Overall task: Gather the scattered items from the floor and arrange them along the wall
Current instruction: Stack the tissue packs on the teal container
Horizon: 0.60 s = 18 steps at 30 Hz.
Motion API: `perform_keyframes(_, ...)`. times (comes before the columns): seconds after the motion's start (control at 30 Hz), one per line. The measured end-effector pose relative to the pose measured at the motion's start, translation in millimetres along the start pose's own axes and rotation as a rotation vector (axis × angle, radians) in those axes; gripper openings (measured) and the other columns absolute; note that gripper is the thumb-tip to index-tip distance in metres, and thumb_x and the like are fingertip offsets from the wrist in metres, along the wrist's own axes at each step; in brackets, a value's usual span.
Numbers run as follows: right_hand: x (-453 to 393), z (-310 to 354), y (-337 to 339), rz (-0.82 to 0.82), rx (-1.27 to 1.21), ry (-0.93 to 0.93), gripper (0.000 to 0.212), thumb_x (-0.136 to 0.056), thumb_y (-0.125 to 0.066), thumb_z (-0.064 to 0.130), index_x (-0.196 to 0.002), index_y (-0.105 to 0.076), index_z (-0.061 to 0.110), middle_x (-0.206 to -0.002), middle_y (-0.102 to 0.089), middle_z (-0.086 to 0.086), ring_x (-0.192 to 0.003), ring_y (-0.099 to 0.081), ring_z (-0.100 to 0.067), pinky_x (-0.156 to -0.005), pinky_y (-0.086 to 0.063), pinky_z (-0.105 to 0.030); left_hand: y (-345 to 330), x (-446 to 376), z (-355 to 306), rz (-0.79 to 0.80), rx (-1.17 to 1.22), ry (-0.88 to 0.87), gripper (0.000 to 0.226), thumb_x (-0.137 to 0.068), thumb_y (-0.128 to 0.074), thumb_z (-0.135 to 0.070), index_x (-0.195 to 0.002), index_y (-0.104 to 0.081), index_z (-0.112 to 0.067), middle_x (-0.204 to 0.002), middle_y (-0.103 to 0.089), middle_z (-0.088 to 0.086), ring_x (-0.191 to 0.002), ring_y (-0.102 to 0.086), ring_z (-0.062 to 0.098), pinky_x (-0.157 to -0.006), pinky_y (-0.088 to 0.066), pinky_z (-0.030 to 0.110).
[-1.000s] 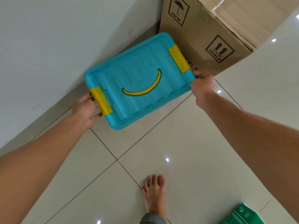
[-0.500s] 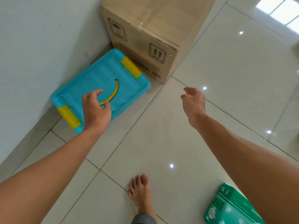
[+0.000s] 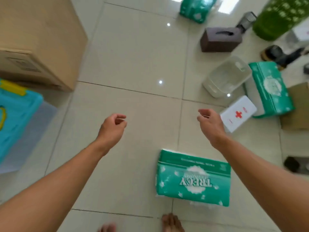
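I count two things parked at the left edge, where I judge the wall to be: the cardboard box (image 3: 38,41) and, just beside it, the blue-lidded bin (image 3: 18,118) with its lid on, so its contents are hidden; most of the job is left. My left hand (image 3: 112,128) and right hand (image 3: 211,126) hover over bare floor (image 3: 133,64), fingers loosely curled, holding nothing. Nearest to me lies a green tissue pack (image 3: 192,178); near my right hand sits a white first-aid case (image 3: 238,113), closed; beyond it a clear tub (image 3: 227,77) looks empty, though blur makes that uncertain; a brown tissue box (image 3: 220,39) and two more green packs (image 3: 270,87) (image 3: 195,9) lie farther off.
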State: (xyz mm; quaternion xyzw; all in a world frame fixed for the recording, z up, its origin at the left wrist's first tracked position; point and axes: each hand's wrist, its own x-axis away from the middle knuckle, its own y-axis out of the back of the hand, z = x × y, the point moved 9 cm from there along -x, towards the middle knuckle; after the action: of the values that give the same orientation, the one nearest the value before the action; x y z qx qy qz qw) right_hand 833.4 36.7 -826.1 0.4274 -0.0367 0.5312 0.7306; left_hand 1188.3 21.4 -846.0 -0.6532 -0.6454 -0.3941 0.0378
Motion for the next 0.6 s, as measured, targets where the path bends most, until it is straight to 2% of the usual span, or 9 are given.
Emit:
perform_keyframes(0.1, 9, -82, 52, -0.068, -0.012, -0.093, 0.033, -0.100, -0.056, 0.014, -0.133, -0.060, 0.013, -0.127, -0.060, -0.005, -0.111, -0.052, -0.017, -0.094, -0.039, -0.030, -78, 26, 6, 0.174, -0.119, 0.051, 0.028, -0.097, -0.057, -0.020, -0.124, -0.061, -0.017, -0.116, -0.064, 0.004, -0.101, -0.058, 0.020, -0.082, -0.042, 0.027)
perform_keyframes(0.2, 27, -176, 76, -0.112, -0.013, -0.227, 0.038, -0.099, -0.055, 0.015, -0.137, -0.055, 0.014, -0.134, -0.059, -0.007, -0.115, -0.055, -0.021, -0.098, -0.046, -0.037, -136, 57, 29, 0.313, -0.239, 0.113, 0.036, -0.098, -0.057, -0.026, -0.133, -0.054, -0.017, -0.128, -0.060, 0.007, -0.110, -0.056, 0.022, -0.093, -0.046, 0.033)
perform_keyframes(0.3, 45, -258, 78, -0.130, -0.006, -0.351, 0.046, -0.098, -0.054, 0.014, -0.143, -0.047, 0.011, -0.144, -0.052, -0.010, -0.106, -0.055, -0.021, -0.086, -0.049, -0.038, -173, 82, 61, 0.447, -0.379, 0.153, 0.049, -0.099, -0.055, -0.033, -0.144, -0.043, -0.018, -0.138, -0.054, 0.007, -0.120, -0.055, 0.025, -0.101, -0.045, 0.039)
perform_keyframes(0.4, 67, -318, 67, -0.122, -0.046, -0.497, 0.055, -0.096, -0.056, 0.013, -0.148, -0.040, 0.010, -0.145, -0.049, -0.013, -0.103, -0.060, -0.025, -0.074, -0.055, -0.039, -189, 90, 97, 0.435, -0.412, 0.262, 0.057, -0.100, -0.054, -0.037, -0.150, -0.035, -0.017, -0.149, -0.045, 0.010, -0.130, -0.049, 0.027, -0.106, -0.041, 0.042)
perform_keyframes(0.43, 74, -335, 62, -0.113, -0.063, -0.520, 0.059, -0.095, -0.057, 0.015, -0.150, -0.037, 0.011, -0.146, -0.049, -0.014, -0.108, -0.061, -0.029, -0.081, -0.058, -0.044, -195, 94, 107, 0.417, -0.390, 0.304, 0.059, -0.100, -0.054, -0.039, -0.151, -0.034, -0.017, -0.152, -0.042, 0.009, -0.133, -0.046, 0.028, -0.107, -0.041, 0.045)
perform_keyframes(0.5, 84, -359, 52, -0.058, -0.065, -0.525, 0.065, -0.096, -0.058, 0.021, -0.154, -0.030, 0.010, -0.152, -0.044, -0.015, -0.125, -0.055, -0.034, -0.103, -0.050, -0.049, -211, 103, 125, 0.396, -0.301, 0.384, 0.059, -0.100, -0.053, -0.040, -0.151, -0.035, -0.017, -0.153, -0.043, 0.007, -0.135, -0.045, 0.028, -0.106, -0.040, 0.050)
perform_keyframes(0.53, 86, -366, 47, -0.013, -0.074, -0.533, 0.065, -0.098, -0.057, 0.024, -0.155, -0.027, 0.009, -0.153, -0.042, -0.014, -0.129, -0.052, -0.033, -0.106, -0.045, -0.047, -221, 108, 131, 0.395, -0.245, 0.418, 0.054, -0.100, -0.053, -0.039, -0.147, -0.039, -0.018, -0.149, -0.048, 0.005, -0.132, -0.048, 0.027, -0.105, -0.040, 0.052)
perform_keyframes(0.6, 88, -374, 36, 0.096, -0.124, -0.534, 0.057, -0.103, -0.051, 0.027, -0.151, -0.031, 0.007, -0.143, -0.049, -0.009, -0.118, -0.053, -0.027, -0.097, -0.045, -0.042, -239, 113, 138, 0.364, -0.145, 0.442, 0.037, -0.100, -0.055, -0.031, -0.135, -0.049, -0.019, -0.134, -0.060, 0.004, -0.115, -0.058, 0.024, -0.094, -0.047, 0.048)
